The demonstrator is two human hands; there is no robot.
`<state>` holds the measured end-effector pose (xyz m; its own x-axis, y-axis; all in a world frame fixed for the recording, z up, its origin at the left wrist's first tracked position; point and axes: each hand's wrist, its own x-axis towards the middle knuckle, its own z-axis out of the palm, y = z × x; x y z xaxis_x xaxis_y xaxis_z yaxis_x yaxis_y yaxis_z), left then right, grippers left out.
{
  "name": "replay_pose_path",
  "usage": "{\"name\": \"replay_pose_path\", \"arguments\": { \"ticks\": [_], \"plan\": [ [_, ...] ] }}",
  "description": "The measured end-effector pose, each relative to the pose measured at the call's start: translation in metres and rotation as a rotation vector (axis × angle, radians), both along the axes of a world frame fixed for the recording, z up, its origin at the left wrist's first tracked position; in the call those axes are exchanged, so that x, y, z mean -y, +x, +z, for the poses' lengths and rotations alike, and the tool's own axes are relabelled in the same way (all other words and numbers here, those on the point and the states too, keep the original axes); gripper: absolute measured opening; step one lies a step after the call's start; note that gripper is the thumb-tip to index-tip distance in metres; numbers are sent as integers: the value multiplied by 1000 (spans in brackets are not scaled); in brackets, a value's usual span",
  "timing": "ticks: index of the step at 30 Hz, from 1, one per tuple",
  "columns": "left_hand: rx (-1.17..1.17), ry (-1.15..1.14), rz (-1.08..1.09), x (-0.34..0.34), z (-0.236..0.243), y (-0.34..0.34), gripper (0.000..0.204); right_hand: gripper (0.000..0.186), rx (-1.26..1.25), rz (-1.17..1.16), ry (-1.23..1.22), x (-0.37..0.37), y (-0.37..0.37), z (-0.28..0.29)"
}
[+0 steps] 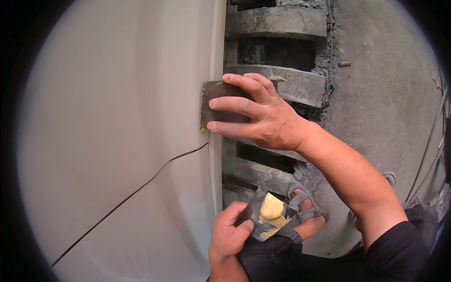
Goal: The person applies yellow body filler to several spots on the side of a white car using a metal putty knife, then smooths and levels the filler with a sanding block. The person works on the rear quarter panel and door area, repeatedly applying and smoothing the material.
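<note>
My right hand [263,115] presses a flat dark spreader blade [213,96] against the right edge of a smooth cream-white panel [117,141]. Three fingers lie spread across the blade. Lower down, my left hand [230,235] grips a small dark metal plate [256,207] that carries a lump of yellow putty [271,211]. The plate is held close to the panel's lower edge, above my knee. A thin seam line [141,185] runs diagonally across the panel below the blade.
Right of the panel a concrete drain grate [277,51] with dark slots is set in the rough grey floor [385,103]. My sandalled foot [307,211] rests by the grate. Cables [430,155] run along the right edge.
</note>
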<state>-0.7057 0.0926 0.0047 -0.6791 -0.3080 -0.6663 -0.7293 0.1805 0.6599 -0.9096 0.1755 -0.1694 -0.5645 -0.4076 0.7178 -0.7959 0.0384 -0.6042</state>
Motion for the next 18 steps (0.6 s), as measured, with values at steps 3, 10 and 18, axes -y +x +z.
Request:
{"name": "replay_pose_path", "arguments": {
  "ticks": [3, 10, 18],
  "plan": [
    [10, -4, -11, 3, -1, 0, 26, 51, 10, 5, -11, 3, 1, -2],
    [26, -22, -40, 4, -2, -3, 25, 55, 32, 13, 19, 3, 9, -4],
    [32, -53, -72, 3, -1, -6, 25, 54, 42, 12, -5, 0, 8, -1]
  ]
}}
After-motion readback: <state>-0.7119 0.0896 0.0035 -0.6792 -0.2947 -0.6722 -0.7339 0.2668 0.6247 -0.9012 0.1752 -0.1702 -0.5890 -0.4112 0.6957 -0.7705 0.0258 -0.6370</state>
